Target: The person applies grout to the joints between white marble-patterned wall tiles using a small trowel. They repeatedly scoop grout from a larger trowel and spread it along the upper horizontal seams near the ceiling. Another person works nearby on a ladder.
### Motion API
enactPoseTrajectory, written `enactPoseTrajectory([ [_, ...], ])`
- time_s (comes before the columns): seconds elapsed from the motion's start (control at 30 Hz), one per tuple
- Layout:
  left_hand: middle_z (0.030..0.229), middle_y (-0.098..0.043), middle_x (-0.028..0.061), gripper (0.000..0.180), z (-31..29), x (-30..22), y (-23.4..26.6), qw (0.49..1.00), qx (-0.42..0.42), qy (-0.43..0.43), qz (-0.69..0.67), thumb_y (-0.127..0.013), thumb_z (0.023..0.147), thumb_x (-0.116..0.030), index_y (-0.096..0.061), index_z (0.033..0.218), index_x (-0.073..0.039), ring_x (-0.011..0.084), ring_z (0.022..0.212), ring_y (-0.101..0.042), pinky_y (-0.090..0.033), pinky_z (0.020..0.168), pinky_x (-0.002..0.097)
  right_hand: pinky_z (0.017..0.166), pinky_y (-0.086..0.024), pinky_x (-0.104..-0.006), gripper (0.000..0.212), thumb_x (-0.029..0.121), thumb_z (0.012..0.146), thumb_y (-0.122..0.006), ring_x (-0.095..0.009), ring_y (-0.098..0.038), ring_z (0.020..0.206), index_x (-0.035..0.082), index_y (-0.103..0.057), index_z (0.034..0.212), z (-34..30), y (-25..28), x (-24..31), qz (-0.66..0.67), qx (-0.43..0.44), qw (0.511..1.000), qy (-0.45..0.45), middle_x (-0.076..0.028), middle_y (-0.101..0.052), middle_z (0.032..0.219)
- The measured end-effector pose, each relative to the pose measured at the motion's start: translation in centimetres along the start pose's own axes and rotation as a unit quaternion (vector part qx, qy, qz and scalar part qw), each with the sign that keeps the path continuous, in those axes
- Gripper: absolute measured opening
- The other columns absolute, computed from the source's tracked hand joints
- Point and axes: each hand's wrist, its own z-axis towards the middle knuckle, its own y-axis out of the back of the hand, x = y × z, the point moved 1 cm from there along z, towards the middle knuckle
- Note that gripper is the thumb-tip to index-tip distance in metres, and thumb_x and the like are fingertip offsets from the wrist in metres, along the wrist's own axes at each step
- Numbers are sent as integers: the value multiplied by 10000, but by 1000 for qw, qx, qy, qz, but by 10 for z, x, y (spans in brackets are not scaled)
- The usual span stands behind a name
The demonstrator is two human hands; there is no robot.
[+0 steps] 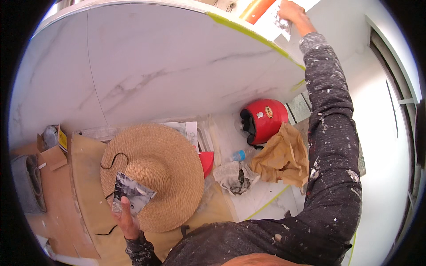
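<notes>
At the lower left, my left hand (127, 221) grips a broad putty knife (133, 194), with the thumb resting on it. White paste is smeared over its dark flat blade. My right arm reaches up to the top of the view, where my right hand (293, 12) is closed on a flat scraper (284, 27) that is also spotted with white. That scraper is against a bright white surface, and its handle is hidden by the fingers. Beside it runs an orange pipe (257, 9). Below the left putty knife lies a wide straw hat (164, 155).
A white marbled panel (177, 57) stands in front, green tape (253, 35) along its edge. Below it are a red helmet (270, 116), crumpled brown paper (284, 155), a blue-capped bottle (239, 155) and a white bag (235, 175). At left sits an opened cardboard box (54, 157).
</notes>
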Motion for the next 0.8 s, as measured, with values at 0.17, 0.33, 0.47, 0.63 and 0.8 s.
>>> enactPoseTrajectory([
  [0.17,1223,-574,116,431,0,7,9,999,-7,32,9,-627,937,-210,-516,1253,62,196,1082,-563,-435,944,319,840,-511,-438,362,168,777,-598,-281,-658,1013,63,-630,1122,-6,4,6,2,14,997,70,-150,-685,1069],
  [0.33,1221,-576,115,433,1,8,13,1000,14,18,-7,-627,938,-208,-511,1259,58,195,1078,-566,-443,929,316,839,-513,-439,341,122,787,-567,-294,-650,1014,51,-632,1115,-19,-19,29,-21,-18,995,92,-165,-680,1060],
  [0.47,1183,-598,112,397,-2,2,14,999,23,24,-18,-628,938,-205,-536,1224,54,191,1054,-577,-451,912,317,831,-519,-442,250,81,824,-524,-311,-662,985,34,-636,1043,-23,-15,23,-55,-69,991,100,-156,-690,1023],
  [0.63,1153,-610,97,366,-7,-1,27,999,-29,-11,-23,-639,933,-213,-559,1178,46,180,1022,-582,-456,896,316,666,-540,-448,194,91,760,-554,-369,-682,752,-50,-683,792,-21,11,2,41,-155,982,98,-256,-666,789],
  [0.8,1170,-591,91,352,-15,10,54,998,-50,-19,-24,-633,936,-200,-550,1196,23,178,1034,-570,-452,905,324,788,-523,-448,336,192,715,-617,-350,-677,895,-29,-664,963,-27,12,6,38,-64,995,59,-209,-695,928],
])
